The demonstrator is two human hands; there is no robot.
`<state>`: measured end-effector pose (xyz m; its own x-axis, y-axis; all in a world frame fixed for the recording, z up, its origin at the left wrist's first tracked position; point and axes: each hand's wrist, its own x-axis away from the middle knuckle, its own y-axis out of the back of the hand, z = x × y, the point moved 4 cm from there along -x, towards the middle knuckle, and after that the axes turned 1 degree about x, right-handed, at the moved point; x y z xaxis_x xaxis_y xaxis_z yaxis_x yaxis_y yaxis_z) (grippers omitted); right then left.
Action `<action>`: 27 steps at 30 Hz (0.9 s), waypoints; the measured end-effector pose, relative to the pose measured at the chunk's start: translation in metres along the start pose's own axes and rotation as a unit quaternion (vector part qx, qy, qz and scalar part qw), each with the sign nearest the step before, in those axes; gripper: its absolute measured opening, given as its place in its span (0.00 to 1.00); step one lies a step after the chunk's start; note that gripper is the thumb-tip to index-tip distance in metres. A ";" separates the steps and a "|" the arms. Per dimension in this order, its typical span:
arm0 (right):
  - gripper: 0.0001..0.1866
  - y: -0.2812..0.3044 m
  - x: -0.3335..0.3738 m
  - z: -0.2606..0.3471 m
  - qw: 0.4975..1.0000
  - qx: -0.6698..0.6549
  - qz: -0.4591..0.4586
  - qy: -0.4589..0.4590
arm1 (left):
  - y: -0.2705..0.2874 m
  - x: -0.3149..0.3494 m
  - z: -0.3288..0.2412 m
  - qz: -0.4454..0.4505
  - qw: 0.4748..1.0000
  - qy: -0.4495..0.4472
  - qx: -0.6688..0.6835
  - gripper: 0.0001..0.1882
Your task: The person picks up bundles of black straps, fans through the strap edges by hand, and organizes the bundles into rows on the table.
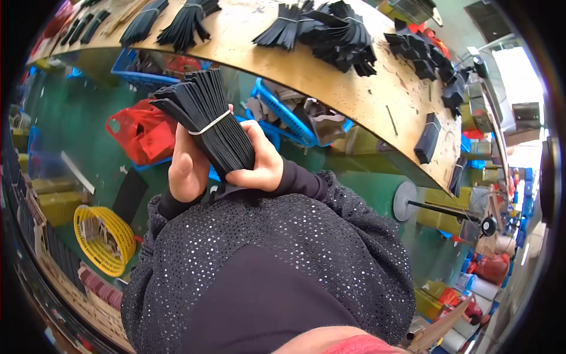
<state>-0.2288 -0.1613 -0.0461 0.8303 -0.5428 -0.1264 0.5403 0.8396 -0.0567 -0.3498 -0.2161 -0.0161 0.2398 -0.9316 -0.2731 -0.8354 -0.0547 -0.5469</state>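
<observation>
A thick bundle of flat black strips (pixel 206 115) bound by a white rubber band stands tilted close to my chest, its top end fanned toward the upper left. My left hand (pixel 187 166) grips its lower left side. My right hand (pixel 262 162) wraps the lower right end, fingers curled over the strips. Both sleeves are dark and sparkly. More banded black bundles (pixel 330 32) lie in heaps on the curved wooden table (pixel 330 79) ahead.
Under the table stand blue baskets (pixel 283 112) and a red bag (pixel 141 133) on the green floor. A yellow basket (pixel 103 239) sits at lower left. Loose black bundles (pixel 427 138) lie near the table's right edge. Shelves and bins crowd the right side.
</observation>
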 end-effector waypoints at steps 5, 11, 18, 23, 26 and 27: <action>0.37 0.013 -0.005 0.017 0.984 -0.165 0.065 -0.032 | -0.017 -0.016 0.026 0.045 0.994 0.098 -0.002 0.44; 0.34 0.085 -0.017 0.030 0.973 0.204 -0.033 0.105 | -0.003 -0.027 0.039 -0.071 0.994 0.083 0.027 0.24; 0.21 0.309 -0.082 0.102 0.709 0.627 -0.304 0.109 | 0.050 0.016 0.041 -0.240 0.964 0.102 -0.051 0.20; 0.22 0.397 -0.125 0.031 0.729 0.646 -0.138 -0.180 | 0.058 0.030 0.059 -0.252 0.956 0.146 0.023 0.17; 0.22 0.421 -0.134 0.008 0.763 0.597 -0.113 -0.222 | 0.048 0.031 0.065 -0.270 0.946 0.174 0.030 0.17; 0.22 0.425 -0.143 0.001 0.784 0.569 -0.105 -0.224 | 0.040 0.029 0.063 -0.267 0.948 0.170 0.029 0.18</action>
<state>-0.1178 0.2737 -0.0513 0.5332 -0.8338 0.1430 0.2317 0.3066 0.9232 -0.3453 -0.2224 -0.0961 0.4390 -0.8391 0.3213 -0.6092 -0.5408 -0.5801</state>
